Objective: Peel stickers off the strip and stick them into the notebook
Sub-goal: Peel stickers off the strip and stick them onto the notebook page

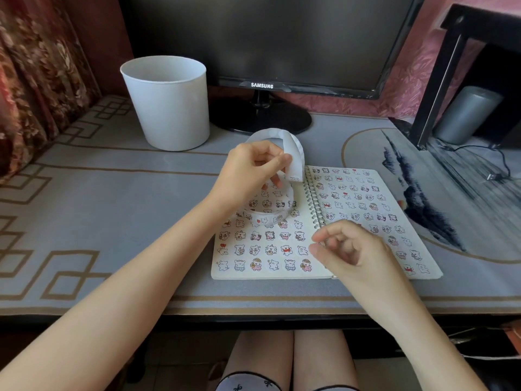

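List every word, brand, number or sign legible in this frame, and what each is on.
"SAMSUNG": on the lower bezel of the monitor.
Faint marks near the end of the sticker strip: too small to read.
Stickers in the notebook: cartoon pictures only, no readable text.

It was a home desk corner: a computer monitor (265,38) stood on the bench (112,176) beside floral curtains (36,80) and pink patterned wallpaper (406,77).

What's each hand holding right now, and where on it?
Left hand pinches the sticker strip near its hanging end. Right hand: fingers curled; whether they hold anything cannot be told.
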